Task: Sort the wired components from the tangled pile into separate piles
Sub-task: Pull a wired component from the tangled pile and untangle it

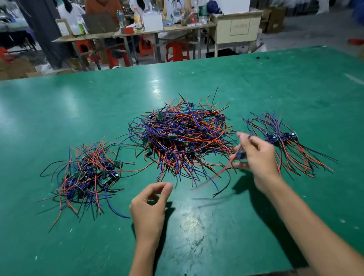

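Note:
A big tangled pile (181,138) of small circuit boards with red, blue and black wires lies in the middle of the green table (34,115). A smaller loose pile (88,175) sits to its left, and a neater pile (285,140) with boards lined up lies at the right. My right hand (259,157) pinches one wired component (240,155), lifted just off the table between the big pile and the right pile; its red and black wires trail down-left, blurred. My left hand (149,208) hovers near the table in front of the big pile, fingers loosely curled, holding nothing.
The table's front edge runs along the bottom, with a worn, scratched patch (192,226) between my arms. Beyond the far edge stand another worktable (139,31) with bottles and boxes, seated people, red stools (176,50) and cardboard boxes.

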A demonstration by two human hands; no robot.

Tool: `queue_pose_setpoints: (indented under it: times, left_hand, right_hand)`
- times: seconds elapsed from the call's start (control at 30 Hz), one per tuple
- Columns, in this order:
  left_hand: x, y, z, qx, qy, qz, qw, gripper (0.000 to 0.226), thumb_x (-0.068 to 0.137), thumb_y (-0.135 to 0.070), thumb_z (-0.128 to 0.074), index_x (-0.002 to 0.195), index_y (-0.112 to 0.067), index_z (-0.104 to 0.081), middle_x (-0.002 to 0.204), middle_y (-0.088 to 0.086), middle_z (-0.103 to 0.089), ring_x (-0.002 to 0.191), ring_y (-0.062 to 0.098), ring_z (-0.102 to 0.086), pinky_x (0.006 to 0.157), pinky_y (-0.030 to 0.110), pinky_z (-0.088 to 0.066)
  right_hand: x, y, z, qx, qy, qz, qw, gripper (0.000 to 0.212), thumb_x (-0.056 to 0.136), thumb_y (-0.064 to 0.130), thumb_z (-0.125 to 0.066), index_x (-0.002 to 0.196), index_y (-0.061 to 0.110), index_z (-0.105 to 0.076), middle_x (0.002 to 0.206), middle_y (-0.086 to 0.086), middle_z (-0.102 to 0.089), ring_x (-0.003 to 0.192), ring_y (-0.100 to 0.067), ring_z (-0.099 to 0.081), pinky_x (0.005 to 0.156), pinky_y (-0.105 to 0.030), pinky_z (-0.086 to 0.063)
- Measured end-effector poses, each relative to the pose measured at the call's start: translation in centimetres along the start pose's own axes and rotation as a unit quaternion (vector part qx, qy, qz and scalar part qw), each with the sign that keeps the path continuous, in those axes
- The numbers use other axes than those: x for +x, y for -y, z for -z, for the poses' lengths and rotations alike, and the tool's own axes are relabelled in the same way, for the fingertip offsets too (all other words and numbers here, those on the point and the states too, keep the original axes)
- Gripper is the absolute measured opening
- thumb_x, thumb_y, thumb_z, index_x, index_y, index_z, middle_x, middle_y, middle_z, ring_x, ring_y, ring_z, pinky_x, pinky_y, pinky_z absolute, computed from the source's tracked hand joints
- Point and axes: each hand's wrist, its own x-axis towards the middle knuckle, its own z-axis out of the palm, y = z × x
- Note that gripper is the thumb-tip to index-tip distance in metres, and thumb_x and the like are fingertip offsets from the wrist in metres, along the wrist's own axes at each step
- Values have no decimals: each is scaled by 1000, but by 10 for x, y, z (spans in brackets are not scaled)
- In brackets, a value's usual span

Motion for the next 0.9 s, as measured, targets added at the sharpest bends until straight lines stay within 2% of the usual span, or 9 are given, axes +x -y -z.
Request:
queue_pose_setpoints:
  times: [0.1, 0.17, 0.23, 0.3, 0.33, 0.43, 0.5, 0.73, 0.9]
  left_hand:
    - [1, 5, 0, 7, -12, 9, 1000, 20, 84, -51, -74, 85, -31, -78, 74, -1, -73, 65, 12, -60, 64, 31, -48]
    - [2, 6, -1, 14, -10, 12, 1000, 26, 82, -57, -71, 85, -32, -78, 74, -2, -74, 66, 16, -65, 67, 34, -51]
    - [4, 6, -1, 20, -9, 15, 1000, 26, 81, -57, -70, 83, -32, -78, 73, -4, -75, 71, 21, -69, 70, 37, -54]
    - [5, 7, -1, 22, -11, 15, 1000, 24, 81, -55, -70, 82, -32, -77, 72, -5, -74, 70, 18, -70, 71, 37, -54]
    - [5, 8, -1, 21, -13, 15, 1000, 23, 81, -54, -70, 81, -33, -77, 72, -5, -74, 69, 15, -69, 70, 36, -54]
    - [4, 7, -1, 26, -17, 16, 999, 17, 84, -48, -72, 80, -32, -77, 71, -5, -74, 67, 10, -68, 69, 34, -53]
    - [4, 6, 0, 33, -18, 19, 999, 14, 88, -42, -74, 80, -31, -77, 72, -5, -74, 68, 12, -70, 70, 35, -54]
    - [3, 3, 0, 43, -22, 25, 999, 14, 89, -41, -74, 80, -31, -77, 72, -6, -74, 70, 14, -71, 70, 36, -55]
    - [2, 0, 0, 41, -21, 29, 999, 18, 86, -48, -71, 80, -32, -76, 71, -6, -74, 70, 17, -71, 71, 39, -57]
  right_hand:
    - [50, 30, 23, -140, -45, 36, 988, 22, 104, 20, -58, 115, 4, -68, 78, -5, -66, 41, -6, -57, 38, -20, -45]
    - [79, 46, 38, -250, -68, 46, 965, 27, 102, 20, -59, 118, 1, -69, 78, -7, -70, 47, -13, -60, 46, -22, -48]
    - [100, 51, 52, -450, -66, 33, 890, 32, 98, 29, -61, 112, 1, -70, 93, -16, -74, 81, -30, -69, 70, -32, -50]
    - [101, 49, 53, -621, -66, 23, 781, 41, 95, 40, -63, 113, 3, -66, 115, -22, -68, 115, -38, -58, 89, -39, -45]
    - [97, 45, 48, -648, -56, 48, 758, 42, 94, 41, -65, 119, 7, -65, 122, -20, -66, 121, -38, -54, 95, -41, -44]
    - [74, 22, 19, -583, 38, 104, 805, 32, 94, 44, -66, 119, 24, -72, 114, -4, -74, 108, -25, -66, 92, -38, -52]
    - [57, 0, 1, -600, 85, 103, 789, 34, 93, 50, -66, 115, 25, -75, 111, -2, -73, 107, -23, -65, 89, -37, -54]
    - [38, -30, -5, -641, -20, 206, 739, 23, 97, 40, -63, 98, 22, -77, 98, -2, -73, 100, -25, -57, 86, -39, -42]
    - [19, -30, -4, -536, -81, 275, 794, 18, 98, 32, -64, 95, 17, -74, 93, -3, -73, 90, -25, -59, 81, -38, -37]
